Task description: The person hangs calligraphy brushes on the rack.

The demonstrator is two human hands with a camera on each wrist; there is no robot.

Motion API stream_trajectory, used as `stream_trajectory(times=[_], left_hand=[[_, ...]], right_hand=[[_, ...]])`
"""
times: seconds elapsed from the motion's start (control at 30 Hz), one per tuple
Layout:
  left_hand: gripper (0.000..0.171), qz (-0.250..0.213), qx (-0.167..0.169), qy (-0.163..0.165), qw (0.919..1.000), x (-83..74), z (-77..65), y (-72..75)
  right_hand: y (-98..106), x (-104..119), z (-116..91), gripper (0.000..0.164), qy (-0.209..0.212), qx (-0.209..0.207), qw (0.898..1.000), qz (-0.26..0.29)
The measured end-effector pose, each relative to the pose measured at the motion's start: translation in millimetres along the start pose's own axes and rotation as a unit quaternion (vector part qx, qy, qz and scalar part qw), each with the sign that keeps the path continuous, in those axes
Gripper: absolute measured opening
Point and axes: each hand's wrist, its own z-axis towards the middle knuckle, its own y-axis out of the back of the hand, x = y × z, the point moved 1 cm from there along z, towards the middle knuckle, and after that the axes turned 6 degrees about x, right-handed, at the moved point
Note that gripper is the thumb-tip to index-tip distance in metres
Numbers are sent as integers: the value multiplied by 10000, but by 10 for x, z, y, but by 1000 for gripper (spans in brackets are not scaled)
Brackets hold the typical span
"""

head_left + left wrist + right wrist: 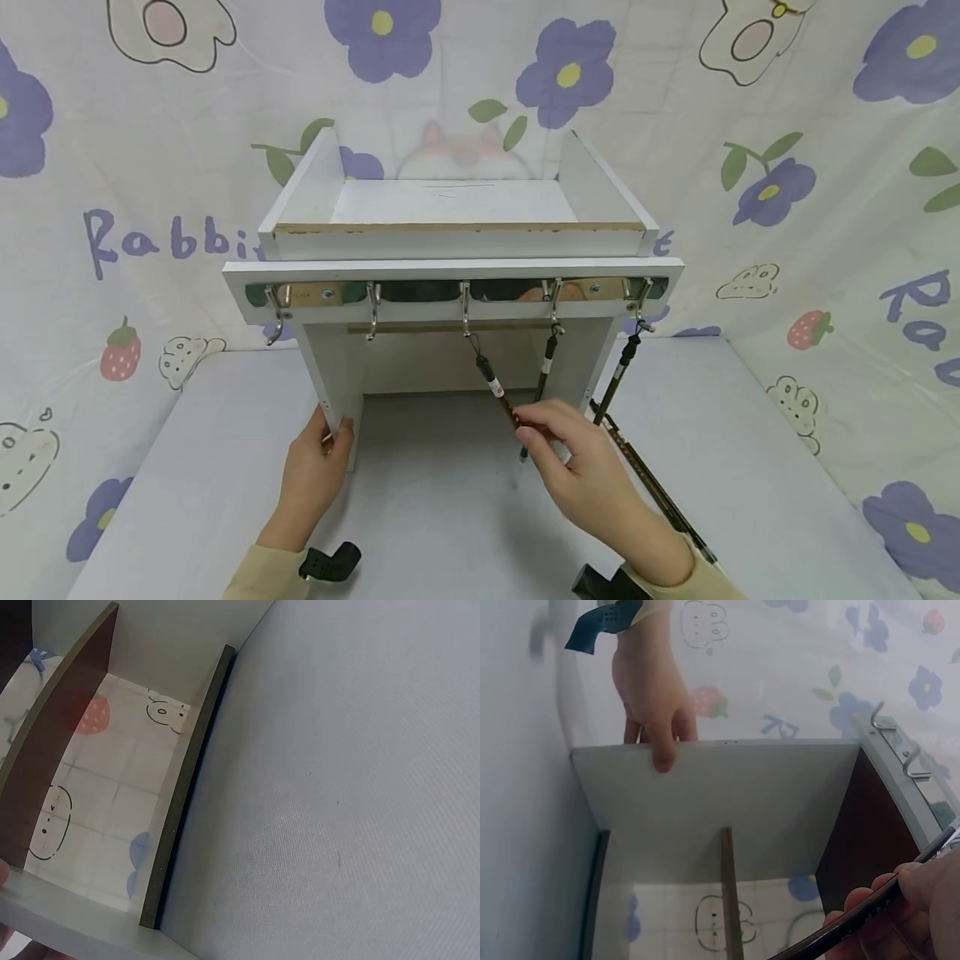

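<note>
My right hand [581, 467] pinches the dark handle of a calligraphy brush [493, 383] between thumb and fingers. That brush slants up to the left, its cord loop right at the tip of the middle hook [465, 310]. In the right wrist view the same dark handle crosses the fingers [924, 900]. My left hand [313, 482] grips the left side panel [330, 375] of a white wooden rack, thumb on the inner face, as the right wrist view also shows. Two other brushes hang by their loops on the right hooks, one [621, 371] on the outermost, another [548, 358] beside it.
More dark brushes [660, 492] lie on the white table [750, 467] at the right of the rack. Two left hooks [372, 312] hold nothing. An open-fronted tray [457, 204] tops the rack. Behind hangs a patterned cloth [480, 50].
</note>
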Motion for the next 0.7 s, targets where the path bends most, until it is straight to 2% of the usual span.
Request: stream_trajectory(times=[0.7], left_hand=[[49,11,-14,-53,10000,9,1,-2]], right_hand=[[-80,-16,82,18,-146,62,9997,190]])
